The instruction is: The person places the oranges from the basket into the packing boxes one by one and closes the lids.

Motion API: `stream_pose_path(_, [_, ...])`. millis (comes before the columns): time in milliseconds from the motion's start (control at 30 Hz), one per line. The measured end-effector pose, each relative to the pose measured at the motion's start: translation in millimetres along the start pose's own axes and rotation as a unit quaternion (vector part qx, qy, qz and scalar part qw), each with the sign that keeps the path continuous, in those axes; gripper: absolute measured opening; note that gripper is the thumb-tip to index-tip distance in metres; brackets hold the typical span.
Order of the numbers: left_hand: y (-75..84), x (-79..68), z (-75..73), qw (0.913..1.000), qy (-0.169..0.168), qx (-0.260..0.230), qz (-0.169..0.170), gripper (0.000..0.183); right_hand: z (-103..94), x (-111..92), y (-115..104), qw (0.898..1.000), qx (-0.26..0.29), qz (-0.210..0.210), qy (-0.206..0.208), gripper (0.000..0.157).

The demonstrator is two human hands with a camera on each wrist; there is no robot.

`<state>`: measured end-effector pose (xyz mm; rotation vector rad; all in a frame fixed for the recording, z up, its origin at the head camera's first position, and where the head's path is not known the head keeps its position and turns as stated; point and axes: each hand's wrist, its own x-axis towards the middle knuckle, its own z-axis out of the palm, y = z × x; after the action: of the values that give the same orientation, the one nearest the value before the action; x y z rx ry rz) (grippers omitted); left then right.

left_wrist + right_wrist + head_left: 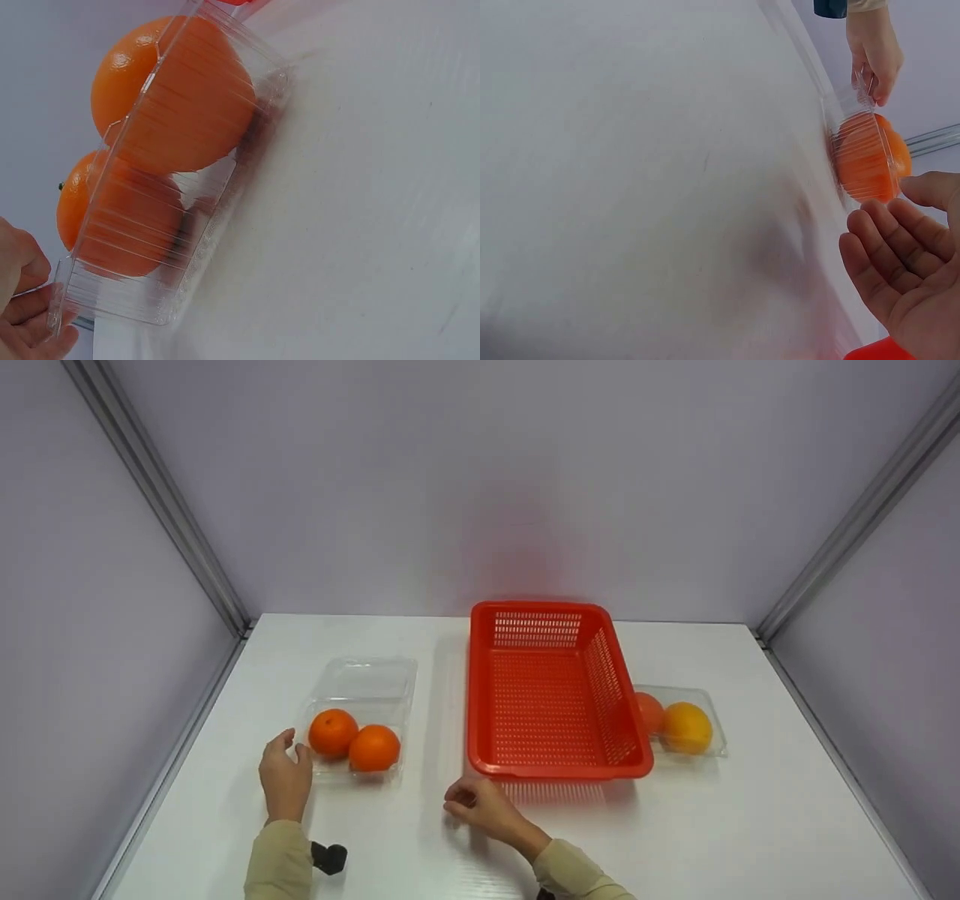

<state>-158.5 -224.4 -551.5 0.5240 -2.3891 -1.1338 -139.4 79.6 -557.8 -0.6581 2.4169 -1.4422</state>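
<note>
My left hand (285,780) is beside the left edge of a clear plastic clamshell box (367,679), thumb and fingers curved with a gap between them. Two oranges (333,733) sit in the box's near half; its lid lies folded back on the far side. In the left wrist view the box's rim overlaps the fingertips (37,330); contact cannot be told. Close to the front edge of a red plastic basket (536,697), my right hand (484,810) holds nothing. Its fingers (900,247) are loosely bent, palm showing in the right wrist view.
Right of the basket stands another clear box (679,694) with a yellow-orange fruit (688,727) and a reddish round fruit (649,714), partly hidden by the basket wall. Panels enclose the white table (750,825) at the back and sides.
</note>
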Motion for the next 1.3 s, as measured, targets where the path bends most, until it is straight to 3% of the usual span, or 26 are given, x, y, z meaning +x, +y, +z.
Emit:
stream_pose_path(367, [-9.3, -1.3, -1.0, 0.9990, -0.033, 0.010, -0.028, 0.037, 2.9, 2.4, 0.6, 1.000, -0.002, 0.001, 0.008, 0.013])
stream_pose_path(967, [-6.1, -8.3, 15.2, 0.9991, -0.042, -0.007, 0.000, 0.036, 8.6, 9.4, 0.9, 0.999, -0.021, 0.030, 0.014, 0.014])
stream_pose_path(1300, [0.1, -13.3, 18.5, 0.9986, -0.051, -0.012, 0.000, 0.036, 12.1, 12.5, 2.1, 0.998, 0.001, 0.054, 0.021, 0.014])
